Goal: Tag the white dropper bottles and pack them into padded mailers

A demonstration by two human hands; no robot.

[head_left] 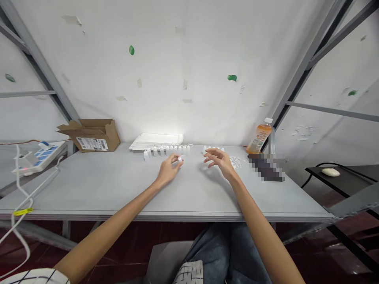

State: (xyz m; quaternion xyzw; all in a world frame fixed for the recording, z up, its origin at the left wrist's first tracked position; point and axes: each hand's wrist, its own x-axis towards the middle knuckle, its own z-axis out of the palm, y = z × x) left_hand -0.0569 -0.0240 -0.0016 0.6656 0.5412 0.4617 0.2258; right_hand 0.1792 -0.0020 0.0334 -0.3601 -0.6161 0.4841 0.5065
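Before the row of white bottles [166, 150], left hand [168, 169] pinches a white piece [179, 159]; right hand [219, 162] hangs splayed.

vial row [166, 150] before paper stack [156, 140]; box [91, 135] left, bottle [259, 138] right.

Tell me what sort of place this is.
Likely a small packing or assembly bench: a grey table under metal racking, a row of small white bottles, a labelled cardboard box. The left hand pinches a small white piece.
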